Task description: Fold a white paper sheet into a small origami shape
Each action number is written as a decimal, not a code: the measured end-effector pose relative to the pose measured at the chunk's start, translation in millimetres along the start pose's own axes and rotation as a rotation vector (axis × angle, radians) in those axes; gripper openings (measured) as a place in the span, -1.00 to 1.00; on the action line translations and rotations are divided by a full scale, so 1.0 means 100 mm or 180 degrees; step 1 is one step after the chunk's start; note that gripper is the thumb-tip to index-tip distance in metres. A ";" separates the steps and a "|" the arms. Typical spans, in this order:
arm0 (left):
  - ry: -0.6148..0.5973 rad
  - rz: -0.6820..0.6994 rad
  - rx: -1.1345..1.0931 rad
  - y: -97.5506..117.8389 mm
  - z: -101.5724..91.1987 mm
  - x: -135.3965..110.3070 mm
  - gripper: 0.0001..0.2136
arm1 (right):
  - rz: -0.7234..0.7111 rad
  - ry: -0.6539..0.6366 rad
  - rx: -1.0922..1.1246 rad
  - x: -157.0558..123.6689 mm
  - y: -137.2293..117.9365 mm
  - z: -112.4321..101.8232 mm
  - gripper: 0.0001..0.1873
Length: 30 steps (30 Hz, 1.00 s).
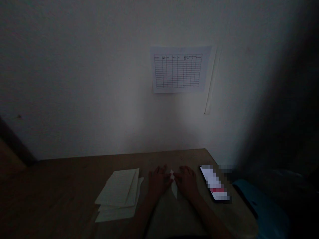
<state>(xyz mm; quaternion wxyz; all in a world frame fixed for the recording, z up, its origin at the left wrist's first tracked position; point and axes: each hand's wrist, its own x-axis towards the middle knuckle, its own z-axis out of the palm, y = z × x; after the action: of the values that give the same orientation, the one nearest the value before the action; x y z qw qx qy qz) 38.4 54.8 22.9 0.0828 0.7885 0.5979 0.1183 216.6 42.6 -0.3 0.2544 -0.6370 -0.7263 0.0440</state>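
In the dim head view, a small white folded piece of paper (174, 190) lies between my two hands on the wooden table, its narrow point toward me. My left hand (159, 181) is at its left side, thumb and fingertips closed on the upper part of the paper. From the right, my right hand (186, 181) grips the same part with thumb and forefinger, the other fingers curving outward. The thumbs almost meet over the paper and hide some of it. A stack of lined paper sheets (119, 187) sits just left of my left hand.
A phone (214, 184) with a lit, blurred screen lies to the right, by the table's (72, 186) right edge. Beyond the table stands a wall carrying a printed chart (178, 71). Past the right edge is a blue object (261, 202), perhaps a seat.
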 end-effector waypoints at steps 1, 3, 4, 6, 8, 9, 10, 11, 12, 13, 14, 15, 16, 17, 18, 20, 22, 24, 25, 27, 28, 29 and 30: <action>0.0003 0.0012 0.0023 -0.01 0.01 0.00 -0.69 | 0.0009 -0.0065 -0.0046 0.00 0.00 0.00 -0.71; 0.0008 0.0036 0.0059 -0.02 0.02 0.01 -0.66 | 0.0018 -0.0202 -0.0126 0.01 -0.01 0.01 -0.66; 0.0004 0.0037 0.0074 -0.03 0.03 0.01 -0.65 | 0.0023 -0.0270 -0.0161 0.01 -0.02 0.01 -0.65; 0.0019 0.0046 0.0104 -0.04 0.04 0.01 -0.63 | 0.0043 -0.0373 -0.0218 0.01 -0.03 0.01 -0.62; 0.0063 0.0078 0.0143 -0.05 0.04 0.02 -0.62 | 0.0062 -0.0410 -0.0266 0.01 -0.05 0.02 -0.60; 0.0082 0.0097 0.0166 -0.05 0.04 0.02 -0.62 | 0.0069 -0.0418 -0.0285 0.01 -0.05 0.02 -0.59; 0.0104 0.0114 0.0189 -0.06 0.05 0.02 -0.61 | 0.0072 -0.0423 -0.0303 0.01 -0.06 0.02 -0.57; 0.0126 0.0119 0.0214 -0.06 0.05 0.03 -0.60 | 0.0076 -0.0427 -0.0321 0.01 -0.07 0.03 -0.56; 0.0143 0.0114 0.0244 -0.07 0.06 0.03 -0.60 | 0.0079 -0.0432 -0.0336 0.01 -0.07 0.04 -0.54; 0.0164 0.0108 0.0281 -0.07 0.08 0.03 -0.59 | 0.0081 -0.0432 -0.0348 0.02 -0.08 0.05 -0.53; 0.0183 0.0100 0.0322 -0.08 0.10 0.03 -0.58 | 0.0079 -0.0425 -0.0357 0.01 -0.08 0.06 -0.52; 0.0204 0.0100 0.0367 -0.08 0.12 0.03 -0.56 | 0.0067 -0.0412 -0.0366 0.01 -0.07 0.07 -0.52; 0.0219 0.0099 0.0415 -0.09 0.14 0.03 -0.55 | 0.0047 -0.0395 -0.0376 0.01 -0.07 0.09 -0.51; 0.0235 0.0108 0.0461 -0.09 0.16 0.02 -0.53 | 0.0015 -0.0380 -0.0387 0.01 -0.06 0.10 -0.51; 0.0256 0.0127 0.0499 -0.09 0.19 0.02 -0.51 | -0.0022 -0.0369 -0.0396 0.00 -0.05 0.12 -0.50; 0.0284 0.0171 0.0513 -0.09 0.21 0.01 -0.51 | -0.0084 -0.0321 -0.0404 -0.01 -0.03 0.14 -0.50; 0.0286 0.0218 0.0423 -0.09 0.21 0.01 -0.51 | -0.0128 -0.0215 -0.0356 -0.01 -0.01 0.13 -0.50; 0.0308 0.0185 0.0262 -0.08 0.18 0.01 -0.49 | -0.0178 -0.0067 -0.0230 -0.01 0.00 0.10 -0.53; 0.0331 0.0160 0.0172 -0.07 0.15 0.01 -0.50 | -0.0218 0.0008 -0.0153 -0.01 0.00 0.08 -0.58; 0.0391 0.0153 0.0004 -0.04 0.10 0.01 -0.56 | -0.0322 0.0133 -0.0018 -0.01 -0.01 0.03 -0.71; 0.0402 0.0202 -0.0068 -0.02 0.08 0.01 -0.64 | -0.0350 0.0186 0.0028 -0.01 -0.01 0.01 -0.76; 0.0407 0.0252 -0.0122 -0.01 0.07 0.01 -0.71 | -0.0350 0.0219 0.0065 -0.01 -0.02 -0.02 -0.80; 0.0393 0.0271 -0.0159 0.00 0.05 0.01 -0.77 | -0.0330 0.0224 0.0100 -0.01 -0.03 -0.03 -0.82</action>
<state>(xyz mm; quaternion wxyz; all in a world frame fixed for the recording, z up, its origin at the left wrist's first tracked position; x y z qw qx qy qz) 40.6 55.4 17.8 0.0604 0.8020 0.5647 0.1850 215.3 40.1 3.4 0.2917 -0.5956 -0.7482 0.0198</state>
